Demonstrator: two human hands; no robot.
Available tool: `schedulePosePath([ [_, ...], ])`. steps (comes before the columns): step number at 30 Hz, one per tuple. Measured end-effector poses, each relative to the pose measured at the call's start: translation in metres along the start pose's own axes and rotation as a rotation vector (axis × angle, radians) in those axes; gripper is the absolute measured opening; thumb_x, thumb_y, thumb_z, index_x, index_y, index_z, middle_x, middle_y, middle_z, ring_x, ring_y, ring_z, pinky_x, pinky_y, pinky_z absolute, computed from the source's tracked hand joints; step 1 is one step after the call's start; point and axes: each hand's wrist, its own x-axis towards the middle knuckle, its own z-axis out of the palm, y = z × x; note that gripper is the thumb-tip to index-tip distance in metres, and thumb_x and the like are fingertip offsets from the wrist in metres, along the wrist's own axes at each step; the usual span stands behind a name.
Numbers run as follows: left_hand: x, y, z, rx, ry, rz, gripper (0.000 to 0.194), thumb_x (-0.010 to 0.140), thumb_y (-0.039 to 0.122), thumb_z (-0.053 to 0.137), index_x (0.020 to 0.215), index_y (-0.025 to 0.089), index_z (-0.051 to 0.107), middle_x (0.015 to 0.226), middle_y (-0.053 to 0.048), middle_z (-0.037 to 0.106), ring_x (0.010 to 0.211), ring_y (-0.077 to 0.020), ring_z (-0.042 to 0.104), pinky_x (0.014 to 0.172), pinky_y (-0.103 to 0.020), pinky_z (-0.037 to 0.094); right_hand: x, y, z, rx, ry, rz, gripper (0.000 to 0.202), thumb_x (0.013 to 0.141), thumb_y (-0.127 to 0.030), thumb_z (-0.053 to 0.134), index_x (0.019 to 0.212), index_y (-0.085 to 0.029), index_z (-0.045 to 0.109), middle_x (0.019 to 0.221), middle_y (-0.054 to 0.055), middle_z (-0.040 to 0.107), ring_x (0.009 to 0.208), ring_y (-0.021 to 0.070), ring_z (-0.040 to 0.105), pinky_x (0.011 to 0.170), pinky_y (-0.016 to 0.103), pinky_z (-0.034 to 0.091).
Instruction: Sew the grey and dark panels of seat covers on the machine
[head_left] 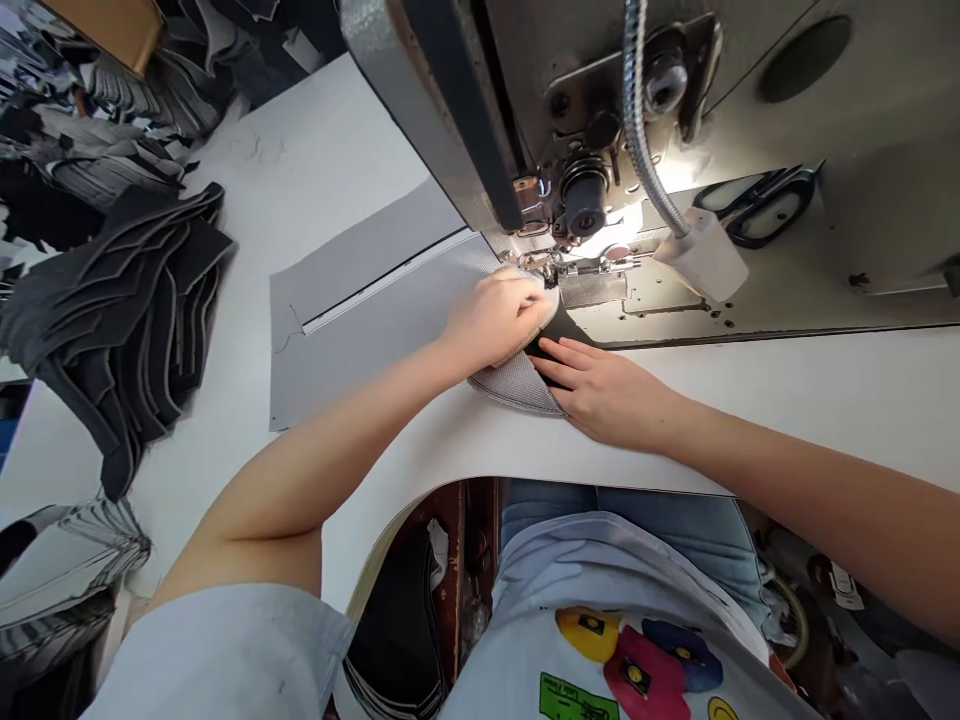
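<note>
A piece of grey mesh fabric (517, 385) with a curved edge lies under the needle area of the sewing machine (551, 270). My left hand (495, 318) has its fingers curled over the fabric close to the presser foot, gripping its edge. To the right of it, my right hand (611, 395) lies flat with fingers stretched out, touching the fabric and a black layer beside it. A grey fabric panel (360, 290) with a long slit edged in white reaches left from under the machine head. The exact stitching spot is partly hidden by my left hand.
Black scissors (772, 205) rest on the machine bed at the right. A white lamp head (705, 255) on a flexible metal neck hangs near the needle. Stacked dark fabric pieces (142, 310) lie on the white table (247, 180) at the left, with more piles behind.
</note>
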Motion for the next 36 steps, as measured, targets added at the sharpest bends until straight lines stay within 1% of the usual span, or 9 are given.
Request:
schedulePosePath([
  [2, 0.01, -0.007, 0.001, 0.027, 0.023, -0.104, 0.028, 0.09, 0.04, 0.056, 0.105, 0.021, 0.07, 0.11, -0.008, 0.071, 0.1, -0.0255, 0.065, 0.08, -0.033, 0.05, 0.0, -0.002, -0.001, 0.012, -0.006, 0.008, 0.029, 0.092, -0.012, 0.054, 0.111, -0.007, 0.076, 0.14, 0.02, 0.062, 0.136, 0.036, 0.054, 0.114, 0.051, 0.045],
  [5, 0.023, -0.014, 0.002, 0.144, 0.051, -0.187, 0.03, 0.093, 0.032, 0.046, 0.104, 0.017, 0.07, 0.106, -0.012, 0.072, 0.096, -0.0273, 0.066, 0.081, -0.035, 0.049, 0.0, -0.003, -0.003, 0.046, -0.024, 0.037, 0.03, 0.091, -0.012, 0.056, 0.114, -0.007, 0.075, 0.143, 0.02, 0.06, 0.139, 0.0343, 0.051, 0.117, 0.051, 0.043],
  [9, 0.011, -0.015, -0.002, 0.221, 0.134, -0.116, 0.037, 0.097, 0.026, 0.036, 0.108, 0.014, 0.069, 0.108, -0.015, 0.071, 0.107, -0.0306, 0.063, 0.091, -0.04, 0.046, -0.001, -0.003, -0.003, 0.052, -0.02, 0.052, 0.029, 0.091, -0.012, 0.057, 0.114, -0.007, 0.075, 0.143, 0.019, 0.06, 0.139, 0.034, 0.051, 0.117, 0.051, 0.042],
  [14, -0.038, -0.012, -0.01, 0.213, -0.123, 0.316, 0.039, 0.095, 0.029, 0.037, 0.122, 0.022, 0.065, 0.114, -0.009, 0.071, 0.119, -0.0292, 0.056, 0.102, -0.045, 0.04, -0.001, -0.003, 0.0, 0.027, 0.004, 0.041, 0.029, 0.093, -0.013, 0.055, 0.113, -0.007, 0.074, 0.14, 0.019, 0.062, 0.139, 0.0338, 0.052, 0.116, 0.051, 0.043],
  [17, -0.045, -0.016, -0.013, 0.249, -0.199, 0.3, 0.062, 0.089, 0.032, 0.047, 0.15, 0.022, 0.044, 0.149, -0.01, 0.053, 0.136, -0.0345, 0.042, 0.108, -0.05, 0.035, 0.0, -0.007, -0.001, 0.089, -0.006, 0.092, 0.031, 0.096, -0.022, 0.057, 0.117, -0.005, 0.073, 0.142, 0.02, 0.06, 0.14, 0.0358, 0.049, 0.117, 0.053, 0.041],
  [20, -0.036, -0.021, -0.019, 0.334, -0.285, 0.269, 0.075, 0.082, 0.03, 0.054, 0.155, 0.024, 0.036, 0.161, -0.009, 0.038, 0.134, -0.0376, 0.041, 0.107, -0.05, 0.037, 0.003, -0.014, -0.005, 0.199, 0.005, 0.206, 0.032, 0.1, -0.029, 0.051, 0.108, -0.01, 0.075, 0.138, 0.015, 0.065, 0.139, 0.0355, 0.051, 0.117, 0.056, 0.041],
  [24, -0.021, -0.023, -0.026, 0.386, -0.324, 0.284, 0.067, 0.083, 0.016, 0.048, 0.15, 0.027, 0.045, 0.148, -0.008, 0.052, 0.12, -0.0313, 0.053, 0.098, -0.042, 0.045, 0.011, -0.026, -0.007, 0.232, 0.001, 0.262, 0.029, 0.1, -0.025, 0.05, 0.099, -0.013, 0.077, 0.13, 0.01, 0.071, 0.136, 0.0348, 0.054, 0.116, 0.056, 0.041],
  [31, -0.012, -0.015, -0.031, 0.375, -0.345, 0.26, 0.067, 0.087, 0.007, 0.034, 0.15, 0.026, 0.044, 0.143, -0.003, 0.057, 0.117, -0.0253, 0.059, 0.098, -0.035, 0.045, 0.03, -0.049, 0.007, -0.113, -0.137, 0.14, 0.039, 0.097, -0.015, 0.046, 0.127, -0.005, 0.068, 0.141, 0.018, 0.062, 0.132, 0.0329, 0.058, 0.114, 0.05, 0.045],
  [36, -0.012, -0.007, -0.031, 0.435, -0.351, 0.232, 0.065, 0.088, 0.007, 0.035, 0.148, 0.03, 0.047, 0.137, -0.003, 0.061, 0.106, -0.0243, 0.062, 0.088, -0.034, 0.048, 0.023, -0.044, 0.009, -0.122, -0.104, 0.094, 0.041, 0.097, -0.014, 0.043, 0.13, -0.002, 0.066, 0.143, 0.022, 0.059, 0.132, 0.0351, 0.058, 0.11, 0.05, 0.049],
])
